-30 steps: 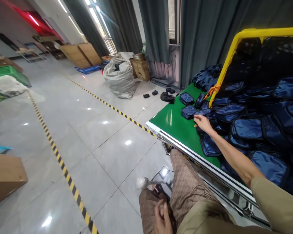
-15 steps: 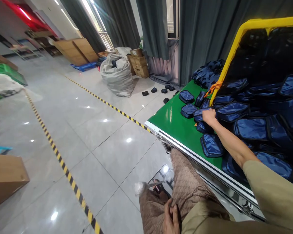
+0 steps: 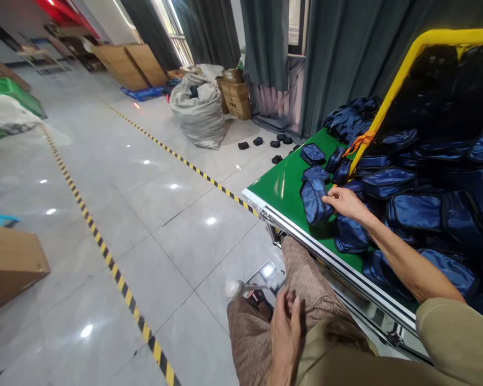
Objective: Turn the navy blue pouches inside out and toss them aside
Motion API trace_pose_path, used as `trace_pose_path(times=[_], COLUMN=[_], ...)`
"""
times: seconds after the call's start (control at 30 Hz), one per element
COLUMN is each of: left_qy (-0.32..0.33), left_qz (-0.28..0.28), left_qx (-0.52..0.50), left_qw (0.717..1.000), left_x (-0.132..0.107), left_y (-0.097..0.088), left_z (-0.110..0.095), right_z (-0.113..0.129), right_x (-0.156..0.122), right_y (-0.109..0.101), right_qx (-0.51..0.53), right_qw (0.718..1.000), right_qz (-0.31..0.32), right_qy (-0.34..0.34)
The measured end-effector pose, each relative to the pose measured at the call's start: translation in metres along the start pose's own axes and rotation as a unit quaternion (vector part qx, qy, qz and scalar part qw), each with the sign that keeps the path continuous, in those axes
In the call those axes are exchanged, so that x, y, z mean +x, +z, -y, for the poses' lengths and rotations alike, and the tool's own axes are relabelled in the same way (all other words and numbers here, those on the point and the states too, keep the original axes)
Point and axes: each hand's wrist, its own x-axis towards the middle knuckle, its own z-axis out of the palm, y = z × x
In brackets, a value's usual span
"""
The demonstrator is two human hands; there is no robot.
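We have 1 blue pouch [image 3: 313, 202] just left of the right hand [image 3: 348, 203], edge pinched between nearly closed fingers [image 3: 330, 199], body tilted over the green surface [image 3: 282, 185]. Our left hand [image 3: 284, 324]: fingers half-curled, loosely apart, empty, near brown trousers [image 3: 306, 284].

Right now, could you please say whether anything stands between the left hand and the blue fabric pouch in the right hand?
Yes: in this view, the silver metal table edge lies between the left hand and the pouch.
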Motion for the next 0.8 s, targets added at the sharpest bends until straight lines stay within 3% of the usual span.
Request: trace_pose_path(times=[0.1,0.17,0.27,0.37,0.43,0.5,0.7,0.8], left_qy=[0.092,0.115,0.104,0.071,0.067,0.075,0.068,0.075], left_qz=[-0.045,-0.055,-0.017,-0.004,-0.013,-0.025,-0.054,-0.074], left_qx=[0.014,0.042,0.074,0.074,0.048,0.012,0.017,0.026], left_qw=[0.995,0.991,0.992,0.995,0.997,0.997,0.996,0.994], left_x=[0.01,0.014,0.012,0.006,0.003,0.003,0.008,0.0], left_y=[0.004,0.008,0.016,0.02,0.019,0.019,0.029,0.032], left_z=[-0.035,-0.048,-0.052,-0.048,-0.046,-0.045,-0.034,-0.03], right_z=[0.018,0.028,0.036,0.037,0.036,0.036,0.034,0.02], right_x=[-0.048,-0.077,-0.109,-0.129,-0.14,-0.155,-0.21,-0.207], right_y=[0.039,0.064,0.095,0.111,0.115,0.117,0.135,0.142], right_qx=[0.149,0.186,0.199,0.209,0.215,0.204,0.033,0.01], right_qw=[0.975,0.952,0.926,0.911,0.913,0.934,0.985,0.991], right_qz=[0.155,0.228,0.298,0.335,0.331,0.289,0.154,0.071], right_qy=[0.048,0.079,0.118,0.122,0.101,0.055,-0.068,-0.112])
